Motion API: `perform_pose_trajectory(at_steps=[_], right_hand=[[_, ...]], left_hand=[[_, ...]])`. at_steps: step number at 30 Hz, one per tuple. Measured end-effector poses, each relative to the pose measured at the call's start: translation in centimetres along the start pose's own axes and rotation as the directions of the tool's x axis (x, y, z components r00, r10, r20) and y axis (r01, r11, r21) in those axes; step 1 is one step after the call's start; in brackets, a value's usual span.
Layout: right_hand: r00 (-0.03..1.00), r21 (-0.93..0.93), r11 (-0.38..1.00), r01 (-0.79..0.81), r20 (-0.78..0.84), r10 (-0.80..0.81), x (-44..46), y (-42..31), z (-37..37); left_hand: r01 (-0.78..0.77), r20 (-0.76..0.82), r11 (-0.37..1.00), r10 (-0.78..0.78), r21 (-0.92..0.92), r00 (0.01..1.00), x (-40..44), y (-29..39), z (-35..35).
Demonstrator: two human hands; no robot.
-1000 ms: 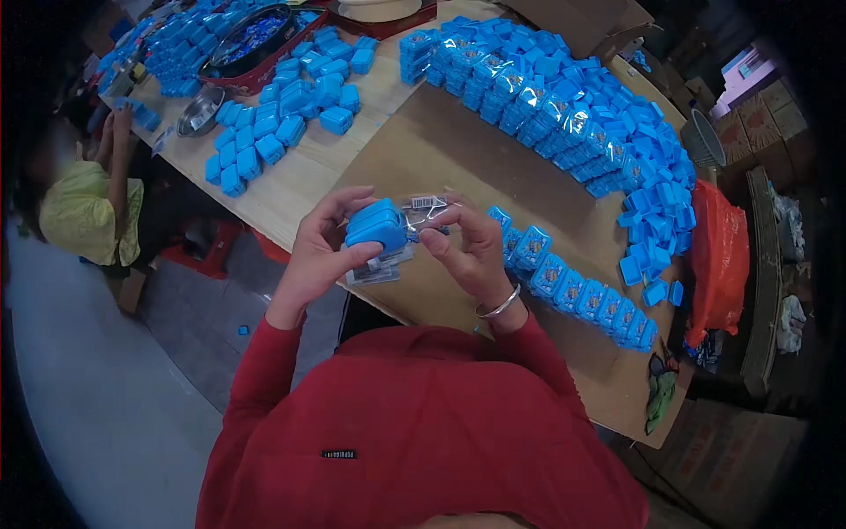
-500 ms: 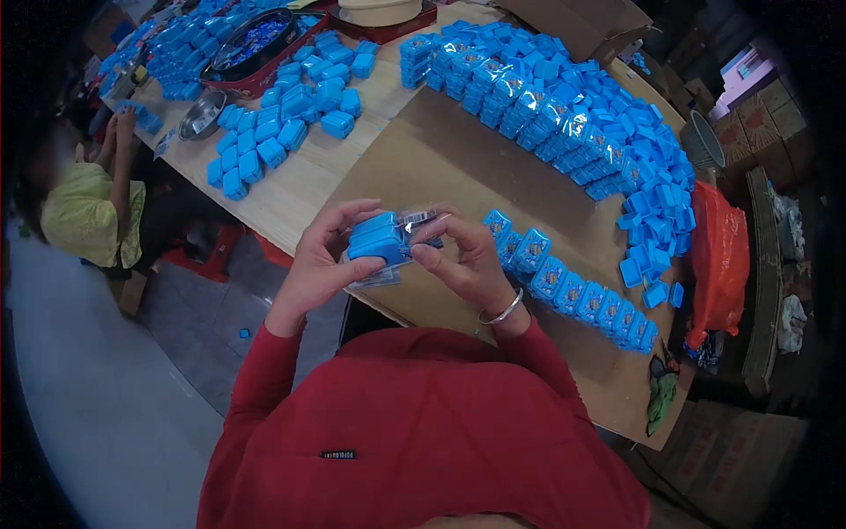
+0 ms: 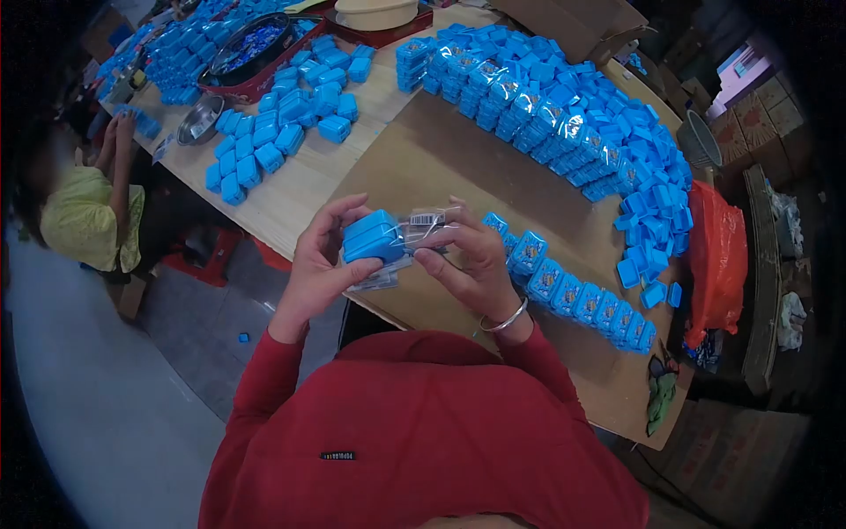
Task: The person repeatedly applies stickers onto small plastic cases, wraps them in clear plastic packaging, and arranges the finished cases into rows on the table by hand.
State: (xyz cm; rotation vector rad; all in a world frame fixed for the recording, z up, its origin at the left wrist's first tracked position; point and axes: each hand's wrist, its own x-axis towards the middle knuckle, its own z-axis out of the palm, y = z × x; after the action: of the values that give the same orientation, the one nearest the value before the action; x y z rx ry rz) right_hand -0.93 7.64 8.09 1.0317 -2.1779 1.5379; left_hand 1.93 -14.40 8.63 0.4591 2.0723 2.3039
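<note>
My left hand (image 3: 319, 260) is closed around small blue plastic boxes (image 3: 371, 237) stacked together, thumb below and fingers behind. My right hand (image 3: 476, 264) pinches a clear plastic bag (image 3: 426, 220) that bears a barcode label, right beside the boxes. Part of the clear plastic also shows under the boxes; whether they are inside it is unclear. To the right of my right hand, a row of blue boxes with printed lids (image 3: 564, 293) runs along the brown board (image 3: 423, 159).
Stacks of wrapped blue boxes (image 3: 533, 119) curve across the back, with loose blue boxes (image 3: 648, 203) behind them. More plain boxes (image 3: 264, 141) lie at the left near a metal bowl (image 3: 201, 121). A red bag (image 3: 716, 256) hangs at right. Another person (image 3: 92, 216) sits at left.
My right hand has shifted slightly, and the clear bag with its barcode is now stretched out more between my hands. The boxes stay in my left hand.
</note>
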Motion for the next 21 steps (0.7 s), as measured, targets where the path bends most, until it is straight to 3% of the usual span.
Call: perform_pose_trajectory(at_steps=[12, 21], right_hand=[[0.992, 0.277, 0.953, -0.123, 0.043, 0.116, -0.14, 0.1, 0.34], [0.989, 0.165, 0.979, -0.117, 0.104, 0.1, -0.4, 0.51, 0.09]], left_hand=[[0.051, 0.024, 0.998, -0.05, -0.043, 0.998, -0.07, -0.39, -0.22], [0.089, 0.052, 0.995, -0.087, -0.04, 0.995, -0.12, 0.04, -0.14]])
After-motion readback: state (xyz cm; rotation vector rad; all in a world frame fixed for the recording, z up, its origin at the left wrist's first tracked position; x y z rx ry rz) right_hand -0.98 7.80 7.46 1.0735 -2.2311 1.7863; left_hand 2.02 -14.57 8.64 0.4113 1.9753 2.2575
